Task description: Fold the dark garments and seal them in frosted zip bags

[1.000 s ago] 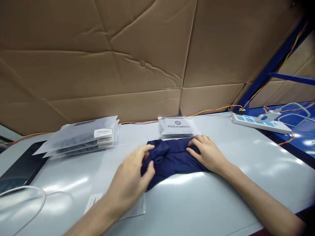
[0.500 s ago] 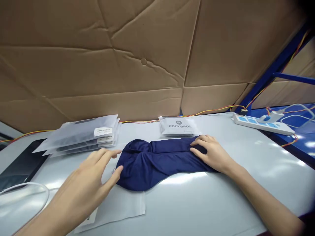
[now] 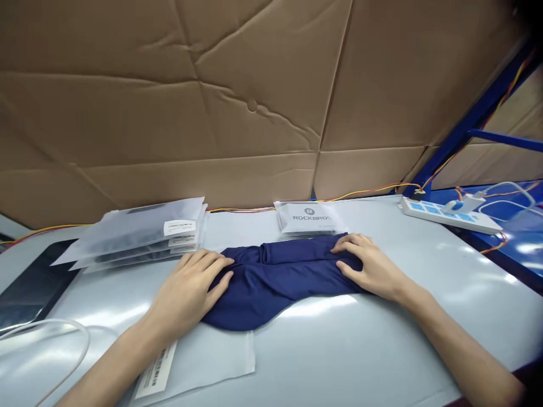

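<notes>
A folded navy blue cloth [image 3: 263, 288] lies lengthwise across the grey table. My left hand [image 3: 190, 288] rests on its left end, fingers apart, thumb and fingertips touching the fabric. On the right end sits my right hand [image 3: 367, 263], its fingers spread and thumb apart from them. Under the cloth's left part a frosted plastic bag [image 3: 216, 356] with a barcode label [image 3: 156, 370] sticks out towards me. Behind the cloth is a small ROCKBROS packet [image 3: 309, 217].
Frosted bags with labels [image 3: 139, 232] are stacked at the back left, beside a dark flat device [image 3: 38, 282] and a white cable [image 3: 82, 345]. A power strip [image 3: 452, 215] with plugs lies at the back right. Cardboard [image 3: 254, 130] stands behind the table [image 3: 339, 356].
My left hand has moved right and slightly forward, coming down onto the cloth's left end. More of the barcode label shows. My right hand stays on the right end.
</notes>
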A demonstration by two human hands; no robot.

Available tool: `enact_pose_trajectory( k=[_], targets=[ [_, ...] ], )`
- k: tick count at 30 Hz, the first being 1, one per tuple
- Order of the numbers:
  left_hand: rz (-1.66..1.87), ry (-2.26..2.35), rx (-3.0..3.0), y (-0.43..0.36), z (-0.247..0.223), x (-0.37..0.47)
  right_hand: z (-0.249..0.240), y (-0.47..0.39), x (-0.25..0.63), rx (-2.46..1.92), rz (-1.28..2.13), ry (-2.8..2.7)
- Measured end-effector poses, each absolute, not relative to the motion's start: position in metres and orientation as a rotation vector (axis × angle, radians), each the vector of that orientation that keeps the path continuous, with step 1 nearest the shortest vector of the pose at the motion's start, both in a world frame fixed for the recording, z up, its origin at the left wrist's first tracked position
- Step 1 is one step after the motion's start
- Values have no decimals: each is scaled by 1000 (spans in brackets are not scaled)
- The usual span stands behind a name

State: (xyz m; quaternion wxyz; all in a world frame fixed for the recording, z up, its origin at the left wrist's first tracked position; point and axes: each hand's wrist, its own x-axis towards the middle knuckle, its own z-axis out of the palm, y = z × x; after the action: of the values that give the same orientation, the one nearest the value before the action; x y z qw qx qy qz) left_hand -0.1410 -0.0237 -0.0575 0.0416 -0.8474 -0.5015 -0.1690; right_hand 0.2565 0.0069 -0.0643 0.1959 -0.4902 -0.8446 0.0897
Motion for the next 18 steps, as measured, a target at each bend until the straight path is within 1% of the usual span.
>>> enact_pose_trajectory(
  k=[8, 15, 18],
  targets=[
    [-544, -1532, -2592, -24, -53, -144, -65, 7, 257, -1316, 220, -2405],
    [-694, -1455, -2503, -32, -52, -135, -62, 4, 255, -1329, 186, -2404],
    [-664, -1443, -2500, -34, -52, -129, -59, 3, 254, -1329, 192, -2391]
  ],
)
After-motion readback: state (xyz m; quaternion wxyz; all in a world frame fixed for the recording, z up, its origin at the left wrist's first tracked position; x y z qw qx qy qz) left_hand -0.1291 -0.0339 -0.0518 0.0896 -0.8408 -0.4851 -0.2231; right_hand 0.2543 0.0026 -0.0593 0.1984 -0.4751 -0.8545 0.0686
